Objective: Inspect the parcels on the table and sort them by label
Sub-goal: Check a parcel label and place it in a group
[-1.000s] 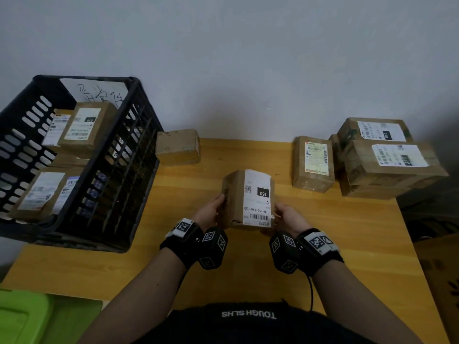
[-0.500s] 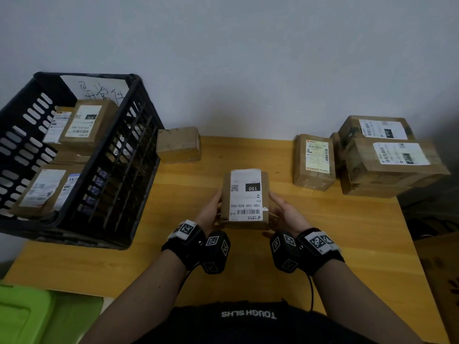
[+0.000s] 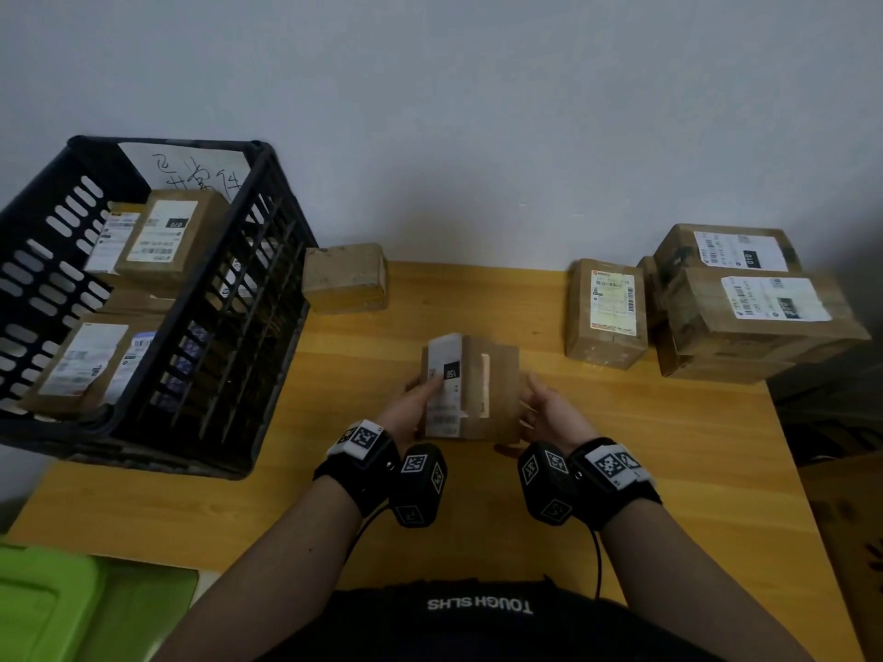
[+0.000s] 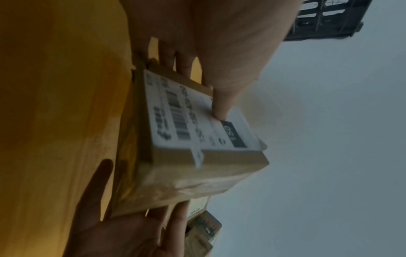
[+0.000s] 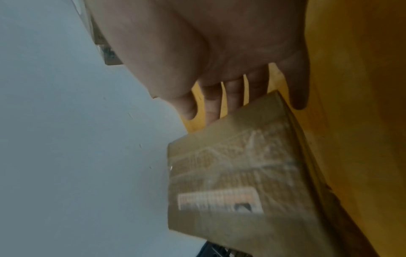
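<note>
A small cardboard parcel (image 3: 470, 389) is held above the table (image 3: 669, 470), directly between the two hands and just ahead of both wrists. Its long axis runs away from the person, roughly in line with the forearms. The labelled face is turned toward the left hand (image 3: 414, 401); a plain taped face is turned up and toward the right.

The left hand grips the parcel: the thumb is pressed on the white label (image 4: 197, 114) beside a black panel marked "150", with the fingers curled round the near end. The right hand (image 3: 549, 408) is spread wide with the fingers straight. In the right wrist view the fingers lie behind the parcel's far edge; whether the palm bears on the box cannot be told.

The crate (image 3: 229, 327), black slotted plastic, stands to the left of the left hand and already holds labelled boxes. The left hand is the nearer one to it. Judged from this, a move into the crate would go leftward and be led by that hand.

The parcel is a brown box with square corners, wrapped in glossy clear tape that shows creases; the surface is likely to be slick. The label is smooth paper. A plain unlabelled box (image 3: 346, 279) lies ahead of the left hand, beside the crate. Ahead and to the right of the right hand, three labelled boxes (image 3: 745, 308) are grouped, two of them stacked.
</note>
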